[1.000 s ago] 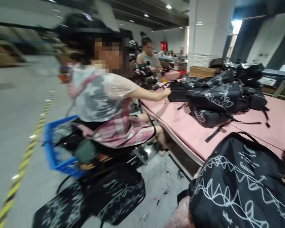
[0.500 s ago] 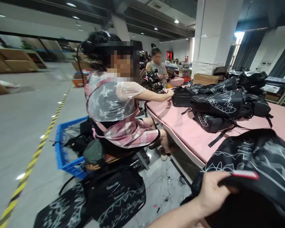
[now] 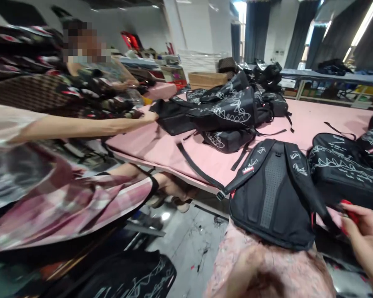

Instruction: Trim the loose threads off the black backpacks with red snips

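A black backpack (image 3: 272, 194) lies back-panel up on the near edge of the pink table (image 3: 301, 120), its lower end over my lap in a pink patterned garment (image 3: 286, 269). My right hand (image 3: 365, 238) is at the bottom right beside the backpack's right strap, fingers pinched on a small red object (image 3: 348, 205). A blurred skin-coloured shape at the bottom edge may be my left hand (image 3: 251, 277); its fingers do not show.
A seated co-worker at left stretches an arm (image 3: 81, 126) to a black bag (image 3: 170, 118) on the table. Several black scribble-print backpacks are piled mid-table (image 3: 230, 109), with more at right (image 3: 342, 169). Another bag lies on the floor (image 3: 133, 281). A cardboard box (image 3: 207, 78) stands behind.
The view has swung right toward the table. The backpack, gripped at its edge by my left hand before, now lies straps-up on the table edge. My right hand has come into view.
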Demonstrator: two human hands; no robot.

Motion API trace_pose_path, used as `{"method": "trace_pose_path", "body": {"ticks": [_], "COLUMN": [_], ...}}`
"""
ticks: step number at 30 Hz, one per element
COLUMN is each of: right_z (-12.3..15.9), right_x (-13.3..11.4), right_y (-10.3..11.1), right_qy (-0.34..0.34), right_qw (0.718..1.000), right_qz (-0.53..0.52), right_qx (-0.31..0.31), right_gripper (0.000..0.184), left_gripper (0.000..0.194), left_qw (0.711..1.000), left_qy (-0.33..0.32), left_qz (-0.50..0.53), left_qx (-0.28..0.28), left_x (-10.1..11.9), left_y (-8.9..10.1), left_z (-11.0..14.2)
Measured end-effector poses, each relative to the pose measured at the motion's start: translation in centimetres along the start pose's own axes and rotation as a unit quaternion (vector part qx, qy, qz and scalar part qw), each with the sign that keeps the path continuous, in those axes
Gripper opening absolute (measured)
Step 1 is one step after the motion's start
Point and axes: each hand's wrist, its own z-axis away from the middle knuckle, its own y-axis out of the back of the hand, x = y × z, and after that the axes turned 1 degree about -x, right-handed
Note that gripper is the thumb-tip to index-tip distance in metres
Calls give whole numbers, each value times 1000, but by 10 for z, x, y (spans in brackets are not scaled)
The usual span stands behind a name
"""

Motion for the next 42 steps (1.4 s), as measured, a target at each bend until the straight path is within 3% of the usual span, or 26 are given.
{"method": "trace_pose_path", "body": {"ticks": [3,6,9,11,12,14,17,20,23,26,31,33,38,42], "right_z": [15,31,43,49,51,55,58,58,55,48,35,31,30,33], "right_x": [-5,-12,-17,-19,-19,-20,-19,-20,-27,-37,-50,-51,-52,-53], "right_y": [-27,-43,-51,-54,-55,-56,-56,-56,-60,-69,-91,-103,-130,-137], "right_qy": [-2,-20,-38,-47,-51,-58,-70,-93,-117,-147,-199,-193,-64,56], "right_qw": [995,987,977,970,967,964,968,971,970,965,942,939,952,947], "right_qz": [-37,-52,-50,-40,-38,-36,-29,-34,-61,-96,-189,-179,-31,-1], "right_qx": [-88,-151,-203,-234,-246,-257,-241,-219,-205,-192,-192,-220,-299,-316], "right_gripper": [26,23,22,22,21,20,22,22,19,17,39,35,6,17], "left_gripper": [37,38,41,49,54,60,50,46,39,33,32,34,33,41], "left_qw": [998,980,932,893,884,891,913,914,889,858,899,913,916,899], "left_qy": [5,-64,-163,-217,-229,-220,-187,-181,-226,-279,-246,-226,-217,-234], "left_qz": [-15,-93,-187,-256,-284,-319,-338,-355,-397,-430,-358,-329,-320,-354], "left_qx": [60,163,265,299,293,238,129,73,42,28,53,80,110,107], "left_x": [29,70,102,117,124,136,155,168,167,153,121,110,98,104], "left_y": [25,47,67,80,85,94,100,97,82,54,10,1,-6,-2], "left_z": [5,7,-5,-24,-35,-56,-78,-83,-77,-61,-28,-20,-15,-14]}}
